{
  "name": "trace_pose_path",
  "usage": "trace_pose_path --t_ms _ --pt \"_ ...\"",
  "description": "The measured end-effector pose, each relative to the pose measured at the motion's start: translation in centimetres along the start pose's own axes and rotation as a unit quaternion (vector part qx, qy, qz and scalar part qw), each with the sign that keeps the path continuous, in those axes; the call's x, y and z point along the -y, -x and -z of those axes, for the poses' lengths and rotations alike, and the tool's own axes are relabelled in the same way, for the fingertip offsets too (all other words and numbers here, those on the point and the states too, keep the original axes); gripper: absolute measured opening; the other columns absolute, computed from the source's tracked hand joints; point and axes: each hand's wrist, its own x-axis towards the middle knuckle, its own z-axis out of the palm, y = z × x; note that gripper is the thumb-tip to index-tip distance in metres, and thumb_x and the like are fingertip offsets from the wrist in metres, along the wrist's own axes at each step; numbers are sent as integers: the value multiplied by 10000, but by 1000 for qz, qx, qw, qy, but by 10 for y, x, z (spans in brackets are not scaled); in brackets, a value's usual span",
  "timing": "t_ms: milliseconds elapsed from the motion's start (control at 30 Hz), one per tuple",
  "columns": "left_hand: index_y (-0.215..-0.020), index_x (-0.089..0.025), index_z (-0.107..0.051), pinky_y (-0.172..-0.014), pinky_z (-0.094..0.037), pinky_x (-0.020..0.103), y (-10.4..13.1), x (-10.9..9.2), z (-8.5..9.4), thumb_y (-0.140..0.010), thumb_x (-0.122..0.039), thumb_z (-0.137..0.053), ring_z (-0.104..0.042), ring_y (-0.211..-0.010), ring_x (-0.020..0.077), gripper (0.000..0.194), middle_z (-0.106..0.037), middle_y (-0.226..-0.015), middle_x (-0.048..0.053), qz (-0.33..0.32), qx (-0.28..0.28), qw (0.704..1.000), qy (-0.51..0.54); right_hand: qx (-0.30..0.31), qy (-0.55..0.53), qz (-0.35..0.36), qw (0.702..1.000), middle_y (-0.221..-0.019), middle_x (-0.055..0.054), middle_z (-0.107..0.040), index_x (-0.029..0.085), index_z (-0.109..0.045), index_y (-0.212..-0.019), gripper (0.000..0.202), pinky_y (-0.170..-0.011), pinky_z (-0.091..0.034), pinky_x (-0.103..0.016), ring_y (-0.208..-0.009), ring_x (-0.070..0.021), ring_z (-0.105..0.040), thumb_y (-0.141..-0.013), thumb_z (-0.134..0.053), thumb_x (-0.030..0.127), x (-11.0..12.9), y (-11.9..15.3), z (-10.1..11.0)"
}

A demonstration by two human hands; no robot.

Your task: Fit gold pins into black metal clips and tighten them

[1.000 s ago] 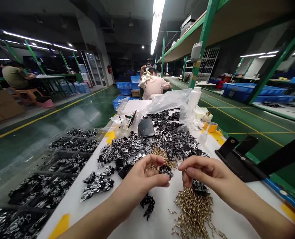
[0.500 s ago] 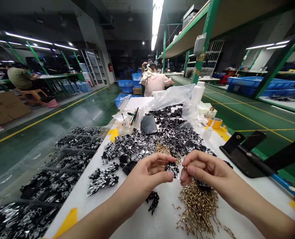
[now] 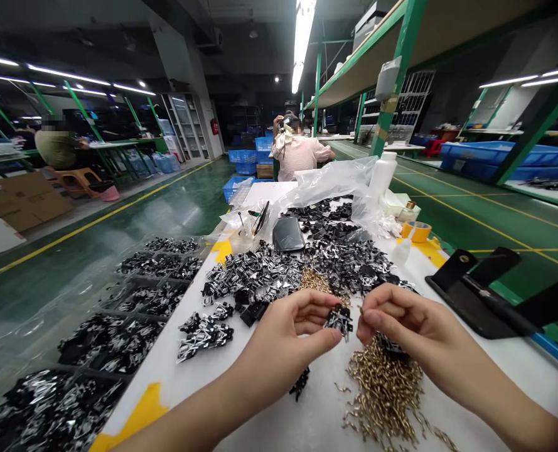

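The black-and-silver clip [image 3: 339, 321] is over the white surface [image 3: 302, 424], between the thumb and fingers of the left hand [image 3: 285, 336], whose grip grasps it. Just beside it, the right hand [image 3: 408, 323] pinches what looks from here like a tiny brass-coloured piece [image 3: 361, 310], above a heap of wavy brass-coloured pins [image 3: 382, 392]; similar clips [image 3: 253, 273] lie piled beyond.

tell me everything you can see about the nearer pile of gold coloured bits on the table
The nearer pile is a loose heap of many small, thin, wavy pieces, shiny brass-gold and metallic-looking. They lie tangled at all angles on the white tabletop, below the right hand in the picture. Some stray pieces lie around its edges. At its far end are black-and-silver pieces. I can't tell whether the hand touches it.
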Motion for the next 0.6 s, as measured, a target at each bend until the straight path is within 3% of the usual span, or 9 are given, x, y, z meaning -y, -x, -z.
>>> trace_pose_path --t_ms 200,367,600 --pt "-1058 -218 -594 -756 -465 301 0 0 0 -786 -230 -580 -554 -825 163 273 -602 -868 24 -39 -11 997 -67 -19 125 37 991 -663 14 -539 211 -527 -804 220 -588 -382 -238 -639 -117 -511 -894 -442 394 0 3 -2" --pt "-1054 -233 -619 -766 -453 285 1 4 0 -795 -198 -555 -580 -790 148 269 -645 -886 13 -111 -59 975 -182 -37 285 135 948 -686 13 -524 220 -505 -818 150 -573 -368 -245 -613 -118 -489 -910 -419 301 -7 4 -5" --pt "-1027 -184 -621 -753 -442 250 1 8 -1 -802 -184 -549 -592 -789 130 236 -652 -868 13 -168 -73 947 -265 -38 364 221 904 -709 12 -545 210 -493 -844 64 -563 -381 -231 -614 -104 -510 -896 -456 210 -16 4 -3"
